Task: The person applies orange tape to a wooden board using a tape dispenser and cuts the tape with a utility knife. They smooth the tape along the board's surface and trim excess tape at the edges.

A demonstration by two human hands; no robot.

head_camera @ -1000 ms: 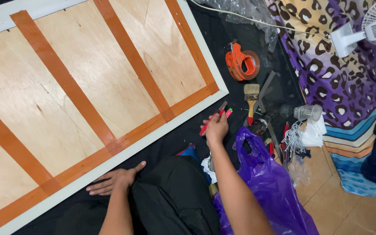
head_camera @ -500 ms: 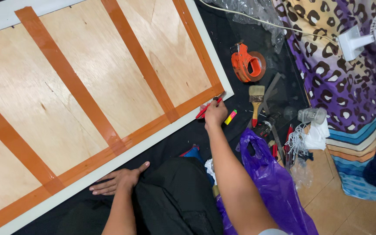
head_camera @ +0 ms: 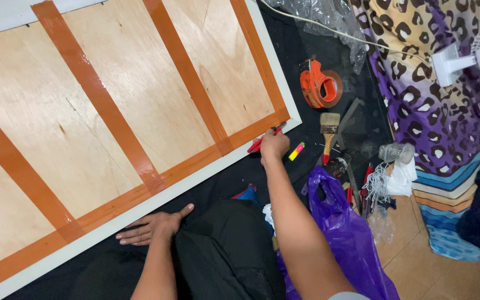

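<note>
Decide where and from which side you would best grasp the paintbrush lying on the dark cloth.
Grip the paintbrush by its slim red handle, coming from above at the near end. It lies flat, bristles pointing away, and the handle end seems freest, though small tools lie close.

Left hand [head_camera: 154, 228] flat, fingers spread, right hand [head_camera: 274, 144] reaching forward, fist closed

Tan tiled floor [head_camera: 418, 261], black mat [head_camera: 312, 33]
</note>
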